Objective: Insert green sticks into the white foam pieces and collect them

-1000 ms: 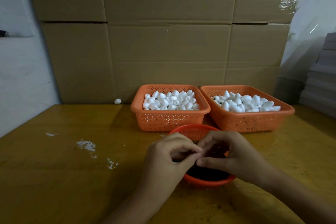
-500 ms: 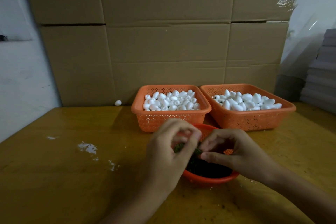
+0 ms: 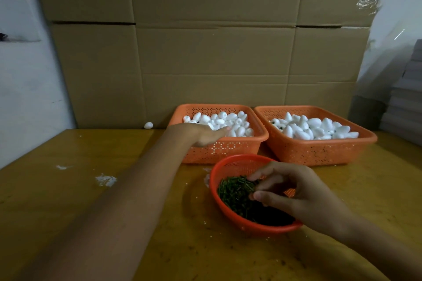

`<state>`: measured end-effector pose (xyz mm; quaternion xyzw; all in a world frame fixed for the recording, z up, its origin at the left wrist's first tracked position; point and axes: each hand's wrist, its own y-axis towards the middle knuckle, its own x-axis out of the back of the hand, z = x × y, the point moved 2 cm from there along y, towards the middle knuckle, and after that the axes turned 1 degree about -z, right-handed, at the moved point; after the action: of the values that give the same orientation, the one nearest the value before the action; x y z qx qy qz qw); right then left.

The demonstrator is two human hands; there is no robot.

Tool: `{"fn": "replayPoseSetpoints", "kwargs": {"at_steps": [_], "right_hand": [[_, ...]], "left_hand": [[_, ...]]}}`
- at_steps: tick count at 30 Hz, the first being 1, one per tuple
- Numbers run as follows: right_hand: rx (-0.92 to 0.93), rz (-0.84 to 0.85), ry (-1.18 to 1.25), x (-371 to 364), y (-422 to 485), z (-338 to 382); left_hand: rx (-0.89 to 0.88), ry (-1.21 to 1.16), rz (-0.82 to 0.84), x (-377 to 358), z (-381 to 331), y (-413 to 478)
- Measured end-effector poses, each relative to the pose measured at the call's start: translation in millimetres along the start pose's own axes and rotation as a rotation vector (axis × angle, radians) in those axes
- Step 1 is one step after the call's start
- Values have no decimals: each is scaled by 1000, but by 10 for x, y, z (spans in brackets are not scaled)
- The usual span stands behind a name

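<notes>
White foam pieces [image 3: 237, 121] meet the reaching left hand [image 3: 201, 134], its grip too blurred to tell, while the right hand [image 3: 296, 191], fingers parted, seems set to pinch one of the green sticks [image 3: 233, 191] next.

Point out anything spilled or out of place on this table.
One white foam piece lies loose on the table by the cardboard wall, left of the left basket, outside either basket. White crumbs are scattered on the wood farther left, like foam debris. The green sticks sit inside their round basket.
</notes>
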<state>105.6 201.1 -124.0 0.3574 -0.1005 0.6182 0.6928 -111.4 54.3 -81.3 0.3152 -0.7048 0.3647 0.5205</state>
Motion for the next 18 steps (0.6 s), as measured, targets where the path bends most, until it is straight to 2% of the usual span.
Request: {"fn": "replayPoseSetpoints", "kwargs": {"at_steps": [5, 10, 12, 14, 18], "right_hand": [[-1, -17, 5, -7, -9, 20], [-7, -26, -12, -11, -12, 16], [-3, -24, -8, 1, -15, 16], [10, -20, -8, 4, -13, 18], [9, -29, -25, 0, -14, -8]], "left_hand": [[-37, -15, 14, -37, 12, 78], [2, -94, 61, -27, 80, 142], [-13, -79, 0, -1, 51, 111], [-48, -118, -194, 23, 16, 22], [-70, -400, -953, -23, 89, -309]]}}
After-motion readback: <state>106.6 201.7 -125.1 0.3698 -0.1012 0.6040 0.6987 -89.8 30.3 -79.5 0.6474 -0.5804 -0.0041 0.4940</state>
